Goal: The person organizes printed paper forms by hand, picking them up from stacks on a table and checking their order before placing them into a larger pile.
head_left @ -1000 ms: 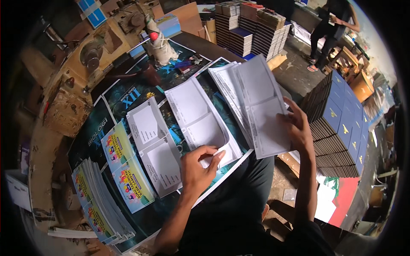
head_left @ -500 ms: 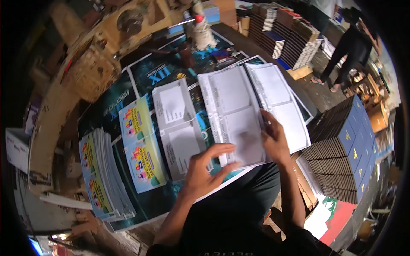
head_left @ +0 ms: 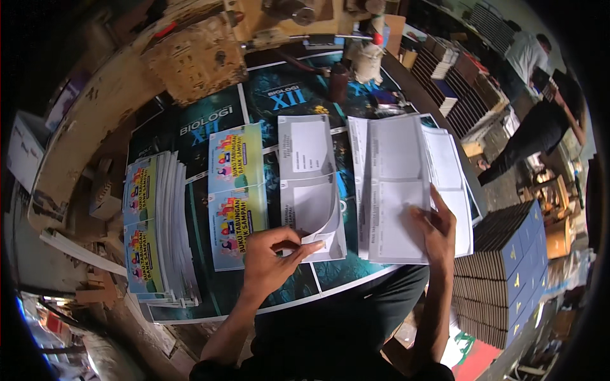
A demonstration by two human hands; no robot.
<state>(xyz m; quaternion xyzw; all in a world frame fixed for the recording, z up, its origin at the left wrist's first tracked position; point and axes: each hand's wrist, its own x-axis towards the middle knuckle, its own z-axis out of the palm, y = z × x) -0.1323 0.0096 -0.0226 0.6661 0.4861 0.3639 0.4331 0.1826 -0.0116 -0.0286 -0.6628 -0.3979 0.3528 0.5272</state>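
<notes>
While the left hand [head_left: 279, 251] pinches the curled corner of a white two-panel paper sheet [head_left: 308, 171] on the surface [head_left: 330, 280], the half-closed right hand [head_left: 438, 225] holds a grey-bordered white paper sheet [head_left: 397, 159]. Sheet separation appears in hand; lifting calls for a steady pinch.

far left: worn tan machine block [head_left: 194, 66]. far side: red knob [head_left: 377, 39], cloth-wrapped pale thing [head_left: 366, 66], brown bottle-shaped thing [head_left: 338, 84] just left of it. left: white box [head_left: 28, 146]. right: blue book stack [head_left: 486, 279]. far right: more book piles [head_left: 438, 73], person in dark clothes [head_left: 549, 127], another in light shirt [head_left: 526, 58].
</notes>
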